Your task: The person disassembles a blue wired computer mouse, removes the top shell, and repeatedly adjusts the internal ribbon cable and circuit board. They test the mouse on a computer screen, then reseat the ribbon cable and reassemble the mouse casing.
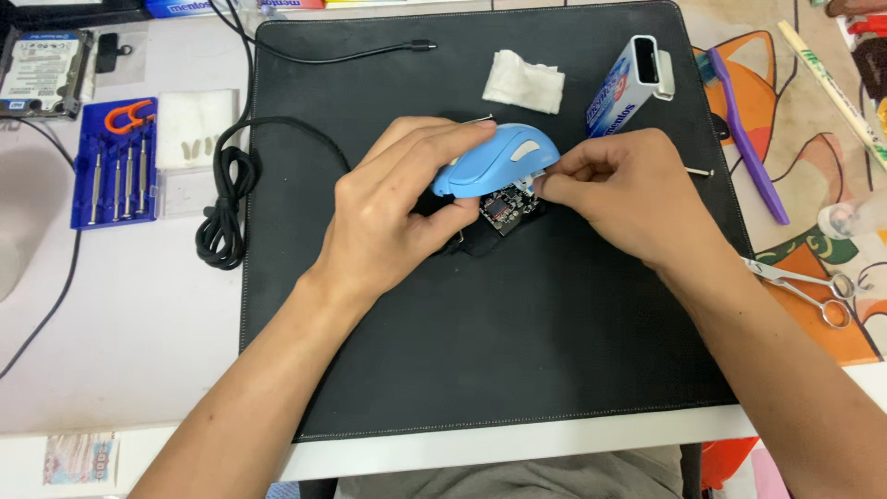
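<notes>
While both hands work at frame centre, a light-blue plastic computer mouse shell point(499, 159) lifts off its circuit board point(506, 205).
Left hand point(393, 217) closes its grip around the shell, steadying it; right hand point(617, 189) pinches its front edge above the black mat point(480, 351).

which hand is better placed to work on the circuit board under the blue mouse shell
Right, probably. The right hand already has its fingertips at the exposed circuit board, while the left hand grips the blue mouse shell, steadying it.
</notes>
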